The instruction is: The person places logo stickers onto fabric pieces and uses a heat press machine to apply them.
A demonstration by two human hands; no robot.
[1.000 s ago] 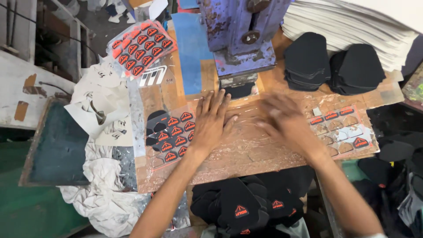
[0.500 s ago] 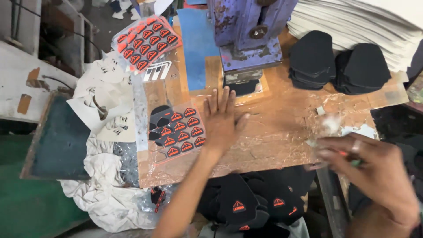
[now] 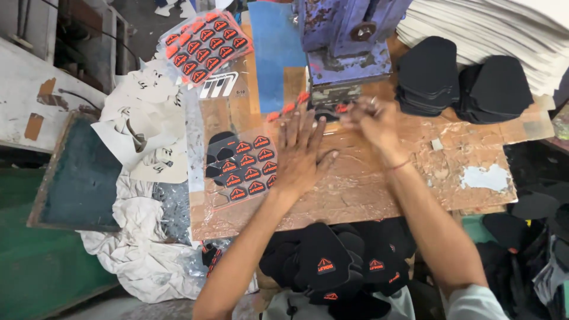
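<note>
My right hand [image 3: 370,121] sits at twelve o'clock on the surface [image 3: 415,178], just under the blue press [image 3: 347,44]; its fingers pinch a strip of small red-orange patches [image 3: 290,108], though the grip itself is blurred. My left hand [image 3: 299,154] lies flat, fingers spread, its nine o'clock edge touching a clear sheet of red-on-black patches [image 3: 246,169]. Black cap panels [image 3: 332,261] lie at six o'clock.

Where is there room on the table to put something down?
The worn tabletop is bare right of the right hand, below the stacks of black pieces, and along the near edge under both arms. It is crowded left of the left hand, where the sheet of orange emblems lies.
</note>
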